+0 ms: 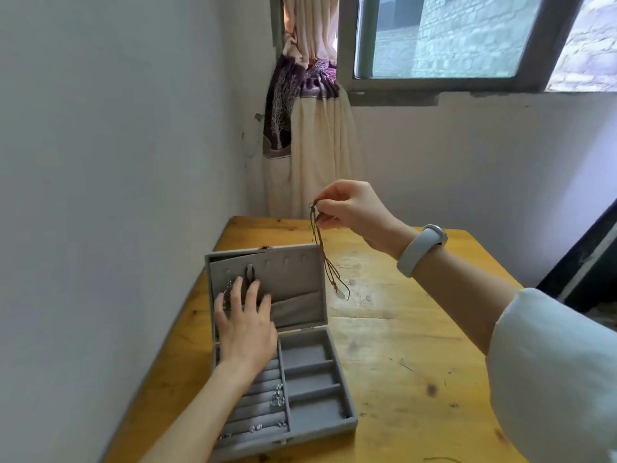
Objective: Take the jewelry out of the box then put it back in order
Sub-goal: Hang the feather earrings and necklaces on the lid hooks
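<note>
I see the grey jewelry box (pixel 302 389) open on the wooden table (pixel 410 345), lid upright. My right hand (pixel 350 208) is raised above the table, fingertips pinched on a brown cord necklace (pixel 325 259) that hangs beside the lid. My left hand (pixel 245 325) has its fingers spread, straight, touching the lid lining near two hanging pieces (pixel 238 279). Small rings (pixel 277 396) sit in the padded rolls.

Jewelry box (pixel 310 389) is sitting open on the table (pixel 417 345), near its left edge, lid (pixel 297 279) standing up behind the tray. Left hand (pixel 245 329) is resting against the lid's inside, over the tray's left part. Right hand (pixel 350 208) is holding a cord necklace (pixel 325 262) hanging right of the lid, above the table. Rings (pixel 277 394) are sitting in the tray's left rolls.
</note>
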